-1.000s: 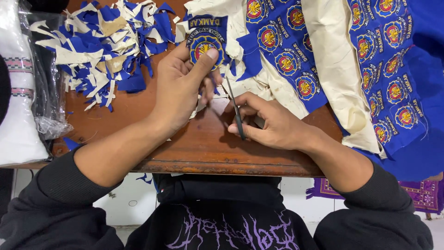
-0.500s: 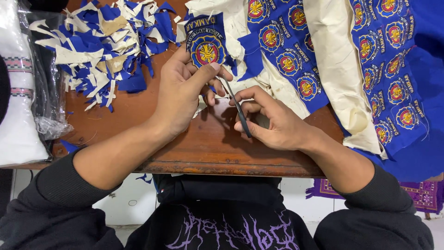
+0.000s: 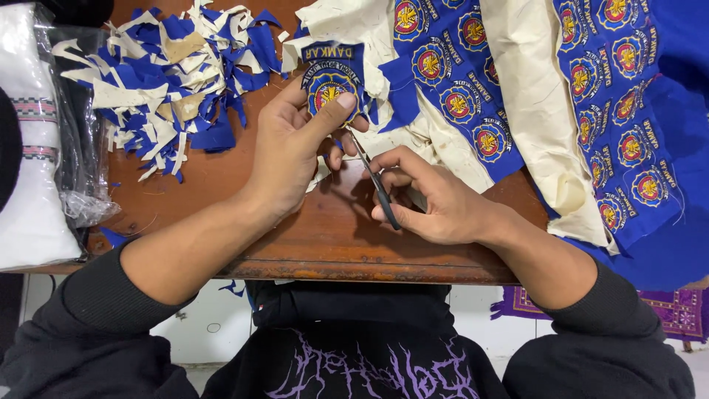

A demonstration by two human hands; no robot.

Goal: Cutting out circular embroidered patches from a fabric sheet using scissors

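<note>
**A:** What have I got on the feed?

**B:** I see the left hand (image 3: pixel 292 151) at centre frame, thumb pressed flat on an embroidered patch (image 3: pixel 330 77), fingers curled beneath, pinching it just above the middle of the picture.

**A:** And the other one?

**B:** I read the right hand (image 3: pixel 432 199) just right of centre, fingers closed around a small pair of scissors (image 3: pixel 375 179); the blades point up toward the patch's lower edge. Whether they touch the cloth, I cannot tell.

**A:** Surroundings?

**B:** Brown wooden table (image 3: pixel 317 236) under both hands. Pile of blue and cream scraps (image 3: pixel 166 81) in the upper left. Blue fabric sheet (image 3: pixel 628 111) with rows of round emblems across the upper right, cream backing (image 3: pixel 535 103) folded over it
</note>
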